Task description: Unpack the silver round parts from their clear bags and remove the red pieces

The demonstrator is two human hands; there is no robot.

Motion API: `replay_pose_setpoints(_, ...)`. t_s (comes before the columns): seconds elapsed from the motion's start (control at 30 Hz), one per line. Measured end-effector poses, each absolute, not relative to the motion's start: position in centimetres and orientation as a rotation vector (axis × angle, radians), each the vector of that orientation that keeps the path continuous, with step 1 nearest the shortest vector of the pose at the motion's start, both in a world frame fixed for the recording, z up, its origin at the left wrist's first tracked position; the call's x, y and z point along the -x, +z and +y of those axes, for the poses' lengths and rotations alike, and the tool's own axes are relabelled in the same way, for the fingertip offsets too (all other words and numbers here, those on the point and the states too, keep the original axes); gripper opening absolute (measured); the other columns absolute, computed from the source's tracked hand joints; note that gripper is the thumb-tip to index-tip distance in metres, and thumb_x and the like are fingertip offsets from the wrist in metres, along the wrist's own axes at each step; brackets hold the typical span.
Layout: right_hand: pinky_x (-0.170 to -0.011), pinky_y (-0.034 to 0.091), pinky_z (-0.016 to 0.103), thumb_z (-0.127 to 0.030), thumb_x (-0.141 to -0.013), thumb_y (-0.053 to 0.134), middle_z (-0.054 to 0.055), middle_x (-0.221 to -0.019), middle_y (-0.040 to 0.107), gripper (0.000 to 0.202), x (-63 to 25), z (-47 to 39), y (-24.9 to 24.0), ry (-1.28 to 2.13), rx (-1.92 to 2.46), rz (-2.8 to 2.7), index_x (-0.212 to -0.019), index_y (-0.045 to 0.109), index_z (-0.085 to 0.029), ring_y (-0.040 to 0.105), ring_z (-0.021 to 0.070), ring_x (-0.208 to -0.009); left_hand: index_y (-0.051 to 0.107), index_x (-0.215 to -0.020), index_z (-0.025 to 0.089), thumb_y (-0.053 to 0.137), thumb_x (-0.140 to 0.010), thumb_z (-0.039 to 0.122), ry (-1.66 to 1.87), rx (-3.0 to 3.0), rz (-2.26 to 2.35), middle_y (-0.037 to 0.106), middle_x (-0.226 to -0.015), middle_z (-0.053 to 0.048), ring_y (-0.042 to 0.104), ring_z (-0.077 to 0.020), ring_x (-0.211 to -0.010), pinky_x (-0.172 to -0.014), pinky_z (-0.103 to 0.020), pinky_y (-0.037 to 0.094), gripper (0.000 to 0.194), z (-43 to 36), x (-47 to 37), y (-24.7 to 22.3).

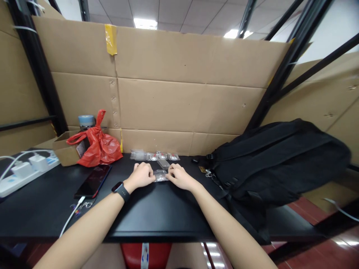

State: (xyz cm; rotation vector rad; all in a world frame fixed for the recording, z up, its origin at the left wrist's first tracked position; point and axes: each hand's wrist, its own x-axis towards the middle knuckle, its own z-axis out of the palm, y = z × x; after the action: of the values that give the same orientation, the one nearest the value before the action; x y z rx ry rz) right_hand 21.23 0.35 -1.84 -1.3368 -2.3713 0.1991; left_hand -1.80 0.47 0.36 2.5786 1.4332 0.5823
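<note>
A small clear plastic packet (160, 175) lies on the black table between my hands. My left hand (142, 175), below a dark wristwatch, has its fingers curled and pinches the packet's left end. At the packet's right end, the curled fingers of my right hand (179, 176) grip its edge. Just behind is another flat clear packet (163, 163). Further back, against the cardboard, a row of clear packets with round red-and-silver items (162, 156) sits beside a stack of clear bags (138, 154). What is inside the held packet is too small to tell.
On the left are a red plastic bag (102, 147), a cardboard box (66, 149), a phone (94, 181) with a white cable, and a power strip (30, 173). A black backpack (275, 160) covers the right side. Cardboard panels (179, 104) wall the back.
</note>
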Motion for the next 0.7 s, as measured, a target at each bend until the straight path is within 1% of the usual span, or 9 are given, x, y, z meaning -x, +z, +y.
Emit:
replay_pose_setpoints(0.1, -0.088, 0.039, 0.041, -0.031, -0.085, 0.069, 0.006, -0.099, 0.062, 0.018, -21.1, 0.3, -1.6, 0.17, 1.376, -2.331, -0.074, 0.063, -0.019, 0.054, 0.024, -0.098, 0.066, -0.075, 0.02, 0.066, -0.076, 0.025, 0.629, -2.688, 1.285, 0.068, -0.093, -0.003, 0.059, -0.0225, -0.097, -0.085, -0.033, 0.037, 0.005, 0.4, 1.9, 0.1)
replay_pose_setpoints(0.17, -0.089, 0.039, 0.04, -0.024, -0.08, 0.073, 0.005, -0.103, 0.064, 0.008, -21.1, 0.2, -1.3, 0.184, 1.325, -2.317, -0.084, 0.067, -0.021, 0.055, 0.0237, -0.1, 0.068, -0.089, 0.024, 0.063, -0.081, 0.023, 0.611, -2.727, 1.121, 0.068, -0.1, -0.002, 0.059, -0.0211, -0.1, -0.086, -0.032, 0.038, 0.01, 0.3, 1.9, 0.1)
replay_pose_setpoints(0.23, -0.091, 0.039, 0.038, -0.013, -0.079, 0.069, 0.004, -0.108, 0.066, 0.017, -21.1, 0.0, -1.1, 0.227, 1.235, -2.355, -0.093, 0.069, -0.023, 0.056, 0.0225, -0.103, 0.067, -0.099, 0.026, 0.057, -0.088, 0.026, 0.56, -2.74, 1.022, 0.068, -0.105, -0.001, 0.06, -0.0203, -0.101, -0.087, -0.032, 0.038, 0.015, 0.1, 2.0, 0.3)
replay_pose_setpoints(0.3, -0.092, 0.037, 0.037, -0.006, -0.077, 0.063, 0.003, -0.109, 0.068, 0.03, -21.1, -0.3, -0.9, 0.279, 1.167, -2.424, -0.1, 0.069, -0.025, 0.057, 0.0218, -0.103, 0.065, -0.102, 0.026, 0.057, -0.091, 0.036, 0.5, -2.739, 1.025, 0.069, -0.105, -0.002, 0.061, -0.0217, -0.1, -0.086, -0.032, 0.039, 0.017, -0.1, 2.0, 0.4)
replay_pose_setpoints(0.37, -0.093, 0.035, 0.039, -0.005, -0.072, 0.064, 0.002, -0.109, 0.07, 0.041, -20.9, -0.7, -0.8, 0.302, 1.16, -2.462, -0.107, 0.068, -0.026, 0.058, 0.0229, -0.104, 0.063, -0.101, 0.024, 0.066, -0.084, 0.046, 0.464, -2.733, 1.085, 0.069, -0.103, -0.003, 0.06, -0.0244, -0.1, -0.083, -0.033, 0.038, 0.028, -0.2, 2.0, 0.5)
replay_pose_setpoints(0.4, -0.094, 0.034, 0.041, -0.007, -0.071, 0.066, 0.003, -0.109, 0.07, 0.044, -20.8, -0.9, -0.8, 0.3, 1.173, -2.46, -0.11, 0.066, -0.026, 0.058, 0.024, -0.105, 0.062, -0.1, 0.024, 0.07, -0.08, 0.047, 0.458, -2.731, 1.111, 0.069, -0.103, -0.003, 0.059, -0.0254, -0.102, -0.083, -0.033, 0.037, 0.032, -0.3, 2.0, 0.4)
replay_pose_setpoints(0.47, -0.095, 0.032, 0.043, -0.012, -0.072, 0.069, 0.004, -0.111, 0.07, 0.043, -20.4, -1.2, -0.8, 0.294, 1.197, -2.435, -0.113, 0.064, -0.026, 0.058, 0.0256, -0.108, 0.059, -0.101, 0.024, 0.071, -0.079, 0.041, 0.472, -2.728, 1.142, 0.069, -0.104, -0.002, 0.058, -0.0255, -0.104, -0.083, -0.033, 0.035, 0.029, -0.3, 1.9, 0.3)
replay_pose_setpoints(0.57, -0.094, 0.032, 0.043, -0.021, -0.084, 0.064, 0.005, -0.107, 0.072, 0.028, -20.0, -1.2, -0.7, 0.314, 1.224, -2.384, -0.112, 0.063, -0.025, 0.06, 0.025, -0.107, 0.056, -0.104, 0.024, 0.057, -0.089, 0.028, 0.534, -2.72, 1.188, 0.07, -0.103, -0.001, 0.059, -0.0233, -0.104, -0.086, -0.035, 0.032, 0.015, -0.1, 1.8, 0.1)
replay_pose_setpoints(0.7, -0.092, 0.034, 0.041, -0.025, -0.092, 0.055, 0.003, -0.096, 0.074, 0.023, -19.6, -1.0, -0.6, 0.397, 1.276, -2.239, -0.114, 0.061, -0.025, 0.066, 0.021, -0.092, 0.05, -0.114, 0.025, 0.045, -0.092, 0.02, 0.595, -2.673, 1.283, 0.072, -0.101, -0.003, 0.063, -0.0224, -0.103, -0.087, -0.036, 0.03, 0.022, 0.2, 1.9, 0.1)
